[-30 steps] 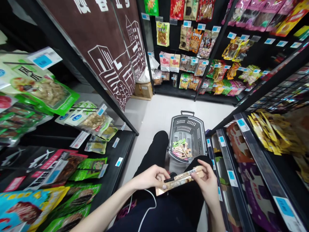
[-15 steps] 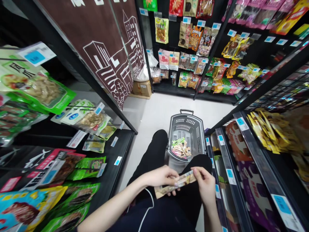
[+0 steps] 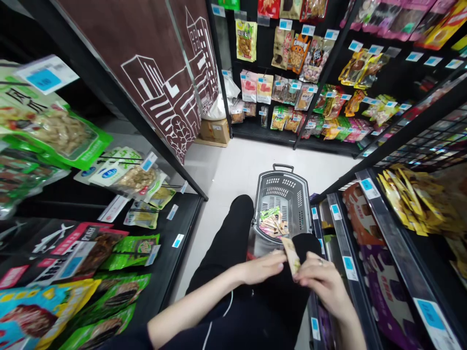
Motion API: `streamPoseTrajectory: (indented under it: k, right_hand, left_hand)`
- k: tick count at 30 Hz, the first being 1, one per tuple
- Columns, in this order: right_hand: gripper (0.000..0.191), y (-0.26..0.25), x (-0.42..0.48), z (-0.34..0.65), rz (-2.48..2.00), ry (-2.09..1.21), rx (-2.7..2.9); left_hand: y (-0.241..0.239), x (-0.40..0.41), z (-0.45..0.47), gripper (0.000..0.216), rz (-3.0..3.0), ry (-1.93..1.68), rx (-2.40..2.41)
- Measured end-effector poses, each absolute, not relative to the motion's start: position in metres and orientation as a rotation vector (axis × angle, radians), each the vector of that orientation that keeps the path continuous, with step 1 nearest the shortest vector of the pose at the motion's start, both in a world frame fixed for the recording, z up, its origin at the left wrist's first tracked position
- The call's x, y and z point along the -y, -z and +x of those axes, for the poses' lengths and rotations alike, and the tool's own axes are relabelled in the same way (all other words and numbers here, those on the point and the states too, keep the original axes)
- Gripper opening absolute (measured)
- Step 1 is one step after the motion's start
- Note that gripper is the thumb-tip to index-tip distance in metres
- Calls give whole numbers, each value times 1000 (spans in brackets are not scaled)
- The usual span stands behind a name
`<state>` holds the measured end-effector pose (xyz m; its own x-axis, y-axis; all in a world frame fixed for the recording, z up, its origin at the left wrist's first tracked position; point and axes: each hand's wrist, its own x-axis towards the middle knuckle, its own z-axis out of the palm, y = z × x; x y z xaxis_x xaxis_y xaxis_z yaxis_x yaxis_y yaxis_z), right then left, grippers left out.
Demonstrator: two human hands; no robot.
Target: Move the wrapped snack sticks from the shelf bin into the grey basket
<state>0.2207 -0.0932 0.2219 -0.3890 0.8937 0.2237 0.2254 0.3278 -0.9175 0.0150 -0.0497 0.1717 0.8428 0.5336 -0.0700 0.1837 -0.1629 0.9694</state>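
A narrow beige snack packet (image 3: 291,255) stands up at a tilt above my right thigh. My right hand (image 3: 323,279) pinches its lower end between thumb and fingers; a ring shows on one finger. Beside the packet is my left hand (image 3: 263,268), its fingers stretched out and the tips close to the packet's edge. Whether those tips touch it I cannot tell. Just beyond my knees, a grey shopping basket (image 3: 301,201) rests on the floor, with several small snack packets (image 3: 272,224) at its bottom.
Shelves of hanging snack bags (image 3: 144,250) line the left. On the right are tiered trays with boxes, price tags (image 3: 349,265) and yellow packets (image 3: 412,199). Ahead stand a black display rack (image 3: 266,129), a cardboard box (image 3: 214,131) and a brown printed curtain (image 3: 153,87).
My left hand has come off the packet's near end. My right hand has turned the packet from lying slantwise to nearly upright, its top now toward the basket.
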Motion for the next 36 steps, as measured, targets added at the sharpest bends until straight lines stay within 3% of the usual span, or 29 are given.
streamPoseTrajectory:
  k: [4, 7, 10, 12, 15, 19, 22, 29, 36]
  right_hand:
    - [19, -250, 89, 224, -1115, -1139, 2093]
    - [22, -261, 94, 227, -1153, -1150, 2210]
    - [18, -265, 100, 222, -1163, -1202, 2268]
    - [14, -266, 104, 220, -1196, -1208, 2261]
    - [16, -261, 109, 223, -1254, -1134, 2179]
    - [16, -248, 113, 232, -1354, -987, 2088]
    - [8, -238, 113, 236, -1432, -881, 2040]
    - [17, -224, 111, 247, -1642, -840, 1826]
    - [24, -212, 105, 260, -1824, -830, 1617]
  left_hand:
    - [-190, 47, 20, 39, 1969, -148, -837]
    - [-204, 44, 10, 30, 2101, -200, -989]
    - [-205, 44, 8, 40, 1951, -225, -581]
    - [-197, 45, 12, 35, 1778, -162, -391]
    - [-182, 50, 17, 32, 1560, -133, -424]
    - [-176, 50, 12, 46, 1202, -9, -537]
    - [-182, 42, 2, 45, 1258, -7, -617]
    - [-178, 29, -12, 25, 1250, 35, -656]
    - [-162, 25, -13, 33, 1064, -72, -727]
